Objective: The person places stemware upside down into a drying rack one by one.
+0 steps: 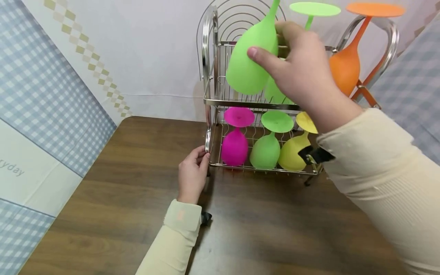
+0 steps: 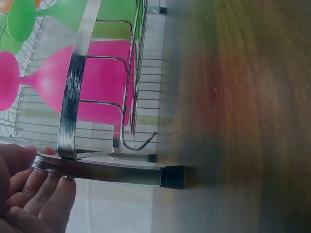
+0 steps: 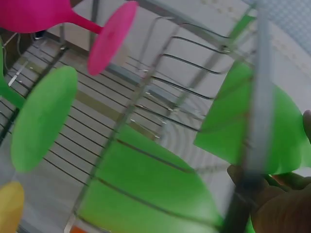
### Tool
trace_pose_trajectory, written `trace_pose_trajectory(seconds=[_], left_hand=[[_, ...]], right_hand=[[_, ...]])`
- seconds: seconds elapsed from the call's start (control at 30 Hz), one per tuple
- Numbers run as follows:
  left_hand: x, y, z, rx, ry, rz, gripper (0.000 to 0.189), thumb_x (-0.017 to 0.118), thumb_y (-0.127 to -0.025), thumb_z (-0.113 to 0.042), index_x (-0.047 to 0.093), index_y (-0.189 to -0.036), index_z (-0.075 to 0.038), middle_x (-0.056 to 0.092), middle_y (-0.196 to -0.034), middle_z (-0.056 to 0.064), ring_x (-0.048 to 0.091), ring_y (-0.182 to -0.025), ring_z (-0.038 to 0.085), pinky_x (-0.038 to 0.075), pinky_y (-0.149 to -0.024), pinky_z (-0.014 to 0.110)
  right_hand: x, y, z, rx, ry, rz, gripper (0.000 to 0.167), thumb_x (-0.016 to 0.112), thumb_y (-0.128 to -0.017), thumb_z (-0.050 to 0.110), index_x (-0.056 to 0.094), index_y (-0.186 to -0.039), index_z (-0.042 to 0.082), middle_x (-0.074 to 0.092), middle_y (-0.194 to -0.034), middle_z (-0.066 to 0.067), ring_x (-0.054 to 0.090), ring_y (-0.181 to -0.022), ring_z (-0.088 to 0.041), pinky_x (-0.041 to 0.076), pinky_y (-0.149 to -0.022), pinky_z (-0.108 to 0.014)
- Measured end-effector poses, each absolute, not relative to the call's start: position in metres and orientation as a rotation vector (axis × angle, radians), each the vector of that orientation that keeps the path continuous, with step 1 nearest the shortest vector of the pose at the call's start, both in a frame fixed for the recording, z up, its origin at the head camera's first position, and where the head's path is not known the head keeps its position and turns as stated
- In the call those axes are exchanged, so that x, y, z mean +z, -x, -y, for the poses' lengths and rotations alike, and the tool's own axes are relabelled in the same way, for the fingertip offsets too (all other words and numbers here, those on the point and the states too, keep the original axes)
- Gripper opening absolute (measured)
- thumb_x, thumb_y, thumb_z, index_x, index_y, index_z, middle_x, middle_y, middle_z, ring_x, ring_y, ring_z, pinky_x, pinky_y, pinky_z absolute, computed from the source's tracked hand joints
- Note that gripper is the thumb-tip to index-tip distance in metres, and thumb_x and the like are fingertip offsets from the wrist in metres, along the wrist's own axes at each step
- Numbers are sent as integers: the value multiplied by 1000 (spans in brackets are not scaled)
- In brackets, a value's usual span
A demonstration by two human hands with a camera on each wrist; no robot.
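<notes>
My right hand point(image 1: 302, 65) grips the bowl of a bright green wine glass point(image 1: 252, 57), held mouth down at the left part of the rack's upper tier. In the right wrist view the held glass point(image 3: 284, 121) shows behind the tier's rail, with fingertips against its bowl. My left hand point(image 1: 192, 173) holds the left leg of the metal two-tier dish rack point(image 1: 247, 103). Its fingers wrap the curved chrome leg point(image 2: 112, 171) in the left wrist view. Another green glass point(image 1: 314, 9) and an orange glass point(image 1: 345, 68) stand inverted on the upper tier, right of the held one.
On the lower tier, inverted glasses in magenta point(image 1: 235, 147), green point(image 1: 265, 151) and yellow point(image 1: 293, 152) stand side by side. The rack stands on a brown wooden table point(image 1: 137, 214) near a white cloth backdrop point(image 1: 154, 57). Blue checked cloth point(image 1: 44, 76) hangs at the left.
</notes>
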State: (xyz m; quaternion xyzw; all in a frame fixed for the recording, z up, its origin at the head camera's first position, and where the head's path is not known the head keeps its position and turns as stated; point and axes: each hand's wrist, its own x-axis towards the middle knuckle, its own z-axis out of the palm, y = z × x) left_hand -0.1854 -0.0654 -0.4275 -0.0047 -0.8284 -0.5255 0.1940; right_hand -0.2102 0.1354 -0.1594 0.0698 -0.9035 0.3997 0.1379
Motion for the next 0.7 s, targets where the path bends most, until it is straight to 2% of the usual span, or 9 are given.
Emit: trace_pose_trajectory(seconds=[0.17,0.33,0.5,0.7], left_hand=[[-428,186,60,-1525,10,2305,22,68,-96,-11,72,-117,-4,75,-106,10,74,-92,21,61,-78,34],[-427,185,56,-1529,14,2301,22,69,-96,-12,72,-117,-5,75,-105,9,73,-92,21,61,-78,34],[-426,185,55,-1535,27,2289,23,69,-96,-12,72,-117,-4,75,-105,9,73,-92,21,61,-78,34],[-426,185,54,-1532,42,2277,22,68,-96,-11,72,-116,-3,75,-105,10,73,-92,21,61,-77,34]], right_hand=[[-163,228,-126,946,-184,2778,75,60,-95,55,39,-153,13,57,-141,-4,57,-122,-16,48,-103,-30],[-165,236,-123,807,-168,2907,76,56,-97,56,36,-155,11,55,-141,-6,53,-117,-20,45,-105,-36],[-166,241,-123,765,-153,2969,71,53,-99,55,42,-148,5,58,-126,-11,53,-108,-25,47,-97,-40],[-165,245,-125,723,-134,3011,78,49,-99,58,36,-153,3,55,-133,-13,51,-116,-27,44,-105,-45]])
